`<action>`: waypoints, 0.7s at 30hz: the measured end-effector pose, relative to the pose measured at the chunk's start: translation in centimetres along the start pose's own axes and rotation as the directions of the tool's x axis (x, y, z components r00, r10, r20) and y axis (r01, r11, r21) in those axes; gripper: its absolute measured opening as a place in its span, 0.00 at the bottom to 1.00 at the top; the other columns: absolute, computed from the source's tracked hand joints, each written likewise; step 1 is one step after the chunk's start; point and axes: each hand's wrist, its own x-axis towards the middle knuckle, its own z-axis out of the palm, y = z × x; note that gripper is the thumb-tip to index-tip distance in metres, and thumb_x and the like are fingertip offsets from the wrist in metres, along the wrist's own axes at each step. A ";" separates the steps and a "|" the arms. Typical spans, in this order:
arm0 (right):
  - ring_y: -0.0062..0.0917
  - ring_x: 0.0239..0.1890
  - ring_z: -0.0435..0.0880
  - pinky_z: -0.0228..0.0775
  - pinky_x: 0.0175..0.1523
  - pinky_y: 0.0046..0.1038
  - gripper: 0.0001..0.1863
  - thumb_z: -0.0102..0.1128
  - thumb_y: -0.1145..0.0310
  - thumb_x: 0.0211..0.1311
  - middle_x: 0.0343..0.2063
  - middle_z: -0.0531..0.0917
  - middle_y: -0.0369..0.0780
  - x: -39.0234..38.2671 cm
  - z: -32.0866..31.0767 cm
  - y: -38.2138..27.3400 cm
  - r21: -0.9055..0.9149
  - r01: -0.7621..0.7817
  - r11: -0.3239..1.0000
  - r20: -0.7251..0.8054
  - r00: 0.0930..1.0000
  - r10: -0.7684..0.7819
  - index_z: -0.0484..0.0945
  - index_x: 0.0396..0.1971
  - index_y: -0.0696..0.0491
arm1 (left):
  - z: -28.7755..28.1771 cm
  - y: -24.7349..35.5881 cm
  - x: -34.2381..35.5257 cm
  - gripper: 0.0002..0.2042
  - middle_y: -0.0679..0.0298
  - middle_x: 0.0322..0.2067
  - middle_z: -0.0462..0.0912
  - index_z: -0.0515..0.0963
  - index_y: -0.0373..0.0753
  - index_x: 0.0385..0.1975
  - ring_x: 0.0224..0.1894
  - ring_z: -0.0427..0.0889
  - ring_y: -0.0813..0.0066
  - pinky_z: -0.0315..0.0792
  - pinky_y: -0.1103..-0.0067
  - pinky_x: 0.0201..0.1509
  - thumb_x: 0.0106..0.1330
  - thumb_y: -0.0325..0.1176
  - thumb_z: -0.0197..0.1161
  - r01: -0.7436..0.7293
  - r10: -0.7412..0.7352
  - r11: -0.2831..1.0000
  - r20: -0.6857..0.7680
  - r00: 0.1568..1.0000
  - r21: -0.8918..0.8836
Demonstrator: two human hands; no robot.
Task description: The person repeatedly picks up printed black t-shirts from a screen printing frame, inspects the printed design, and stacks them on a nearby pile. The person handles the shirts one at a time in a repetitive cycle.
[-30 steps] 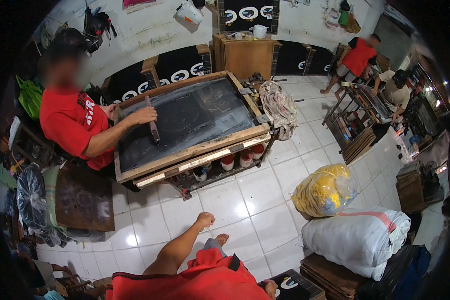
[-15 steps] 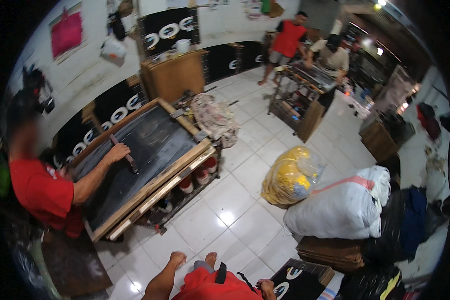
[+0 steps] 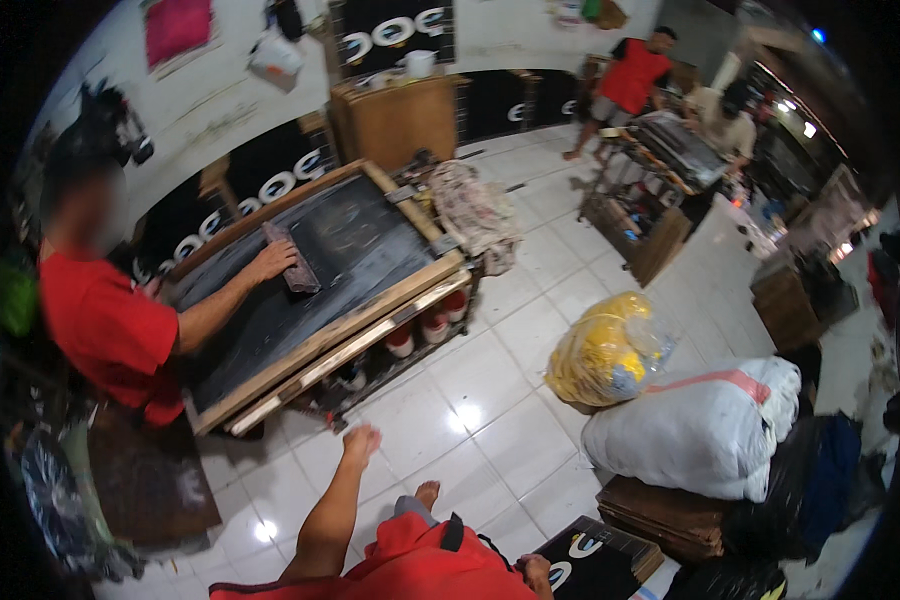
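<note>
My left hand (image 3: 362,441) is stretched forward over the white tiled floor, below the near side of a printing table. Its fingers look extended, somewhat blurred, with nothing in them. Low in the view, my right hand (image 3: 536,573) is close by my body with curled fingers; whatever lies inside them is hidden. Beside it lies a black board with white printed shapes (image 3: 595,560). A co-worker in a red shirt (image 3: 110,320) presses a squeegee (image 3: 292,262) onto the dark mesh of a wood-framed screen (image 3: 370,235).
Red-and-white tubs (image 3: 435,325) stand under the printing table. To the right are a yellow-filled plastic bag (image 3: 605,350), a big white sack (image 3: 690,430) and stacked brown boards (image 3: 660,515). Two more people work at a far table (image 3: 670,150). A wooden cabinet (image 3: 395,125) stands by the wall.
My left hand has reached farther forward. My right hand stays low beside me. The co-worker's squeegee has turned and tilted on the screen. The whole view has shifted a little.
</note>
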 end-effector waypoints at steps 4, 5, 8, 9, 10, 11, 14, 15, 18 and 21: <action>0.34 0.24 0.81 0.78 0.29 0.33 0.06 0.50 0.80 0.52 0.24 0.80 0.46 -1.1 -0.4 -1.6 -0.081 -0.027 0.996 -0.038 0.999 0.024 0.75 0.29 0.63 | 3.2 8.1 1.9 0.16 0.55 0.45 0.74 0.67 0.36 0.48 0.50 0.73 0.62 0.67 0.68 0.57 0.62 0.34 0.52 -0.100 0.118 0.912 0.022 0.993 -0.397; 0.34 0.24 0.81 0.78 0.29 0.33 0.06 0.51 0.80 0.52 0.24 0.80 0.46 -1.4 -0.5 -2.0 -0.128 -0.029 0.991 -0.048 0.999 0.023 0.75 0.30 0.62 | 3.8 9.9 2.4 0.19 0.54 0.49 0.71 0.64 0.35 0.53 0.54 0.70 0.61 0.64 0.67 0.59 0.63 0.34 0.51 -0.093 0.106 0.875 -0.001 0.994 -0.474; 0.34 0.26 0.81 0.77 0.28 0.32 0.08 0.51 0.79 0.53 0.27 0.80 0.46 -2.0 -0.4 -3.4 -0.176 -0.055 0.983 -0.038 0.998 0.049 0.74 0.34 0.60 | 5.6 14.1 4.3 0.23 0.52 0.58 0.62 0.57 0.33 0.59 0.61 0.63 0.60 0.57 0.66 0.64 0.64 0.33 0.47 -0.133 0.127 0.720 -0.059 0.990 -0.681; 0.34 0.26 0.81 0.77 0.28 0.31 0.08 0.51 0.78 0.53 0.27 0.80 0.45 -2.2 -0.3 -3.8 -0.157 -0.051 0.986 -0.019 0.999 0.048 0.74 0.34 0.60 | 6.1 15.1 4.9 0.24 0.52 0.60 0.59 0.55 0.33 0.60 0.62 0.60 0.59 0.55 0.65 0.65 0.64 0.33 0.46 -0.144 0.115 0.673 -0.089 0.989 -0.726; 0.34 0.26 0.81 0.77 0.28 0.31 0.08 0.52 0.78 0.53 0.27 0.80 0.45 -2.3 -0.2 -4.3 -0.138 -0.046 0.989 0.000 0.999 0.047 0.74 0.34 0.59 | 6.5 15.9 5.5 0.25 0.52 0.61 0.57 0.54 0.32 0.61 0.64 0.56 0.60 0.53 0.65 0.66 0.64 0.32 0.46 -0.137 0.096 0.635 -0.098 0.991 -0.760; 0.33 0.26 0.81 0.77 0.28 0.31 0.06 0.52 0.77 0.53 0.27 0.80 0.45 -2.4 0.0 -4.6 -0.125 -0.039 0.991 -0.012 0.999 0.037 0.74 0.33 0.59 | 6.9 16.6 6.1 0.26 0.53 0.62 0.54 0.52 0.32 0.62 0.65 0.53 0.60 0.50 0.65 0.67 0.63 0.31 0.46 -0.126 0.062 0.611 -0.112 0.992 -0.781; 0.32 0.25 0.81 0.77 0.29 0.31 0.05 0.53 0.76 0.53 0.26 0.80 0.45 -2.6 1.1 -5.7 -0.206 -0.009 0.979 -0.004 1.000 0.008 0.73 0.31 0.59 | 7.6 17.9 7.3 0.25 0.57 0.65 0.47 0.53 0.33 0.61 0.69 0.43 0.60 0.40 0.61 0.69 0.63 0.29 0.47 -0.108 -0.018 0.481 -0.133 0.991 -0.870; 0.27 0.23 0.80 0.75 0.26 0.26 0.04 0.52 0.77 0.53 0.21 0.79 0.41 -2.7 1.6 -5.9 -0.194 -0.007 0.981 -0.006 1.000 0.006 0.74 0.29 0.58 | 7.7 18.2 7.6 0.26 0.58 0.65 0.46 0.54 0.34 0.61 0.69 0.42 0.61 0.38 0.61 0.70 0.62 0.29 0.48 -0.106 -0.060 0.440 -0.147 0.987 -0.892; 0.26 0.21 0.80 0.75 0.25 0.26 0.03 0.53 0.78 0.53 0.21 0.79 0.41 -2.4 3.3 -6.3 -0.153 0.028 0.988 -0.018 0.999 -0.031 0.74 0.29 0.59 | 7.7 18.9 8.3 0.26 0.60 0.67 0.42 0.57 0.41 0.60 0.69 0.41 0.62 0.34 0.61 0.69 0.59 0.32 0.51 -0.102 -0.146 0.366 -0.165 0.976 -0.925; 0.25 0.20 0.79 0.74 0.25 0.25 0.03 0.53 0.78 0.53 0.20 0.79 0.41 -2.0 4.6 -6.6 -0.167 0.076 0.983 0.039 0.997 -0.070 0.75 0.28 0.59 | 7.6 19.0 8.7 0.25 0.58 0.63 0.50 0.62 0.46 0.55 0.66 0.51 0.64 0.50 0.65 0.66 0.55 0.34 0.55 -0.139 -0.202 0.417 -0.241 0.949 -0.898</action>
